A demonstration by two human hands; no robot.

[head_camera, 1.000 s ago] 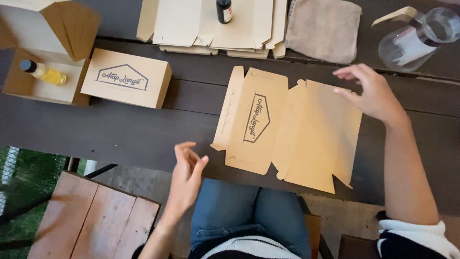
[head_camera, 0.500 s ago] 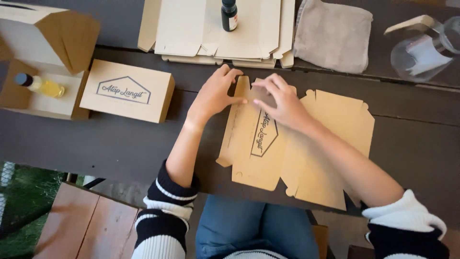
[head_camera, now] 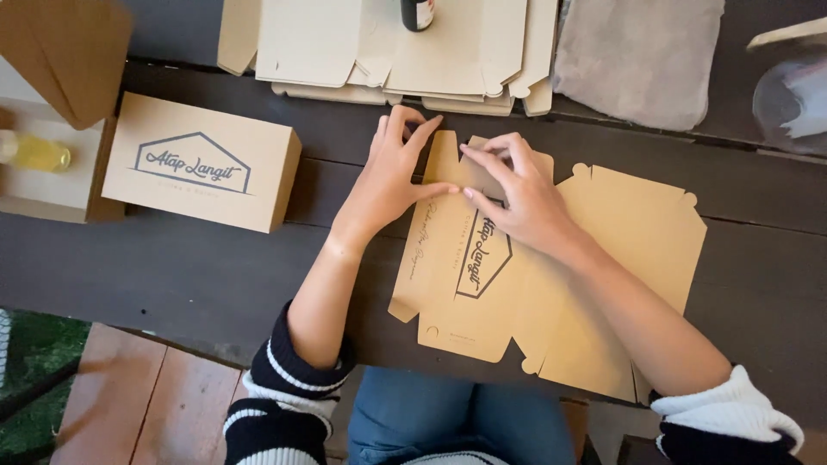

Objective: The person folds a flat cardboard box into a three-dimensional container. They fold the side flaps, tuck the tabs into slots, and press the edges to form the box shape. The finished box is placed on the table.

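Observation:
A flat, unfolded brown cardboard box blank (head_camera: 594, 284) with a printed house-shaped logo lies on the dark wooden table (head_camera: 172, 275) in front of me. My left hand (head_camera: 392, 176) presses on the blank's far left edge, fingers spread and thumb along the fold. My right hand (head_camera: 517, 194) rests beside it on the upper left panel, fingertips touching the flap near the left hand. Both hands touch the card; neither lifts it.
A closed brown box (head_camera: 202, 164) with the same logo sits to the left. Further left an open box (head_camera: 52, 129) holds a yellow bottle (head_camera: 34, 153). A stack of pale flat blanks (head_camera: 388, 47) with a dark bottle (head_camera: 417, 12), a grey cloth (head_camera: 637, 56) and a clear bag (head_camera: 792, 99) lie beyond.
A second ago my left hand was off the table and my right at the blank's right side. Both came to the blank's upper left corner and now press there.

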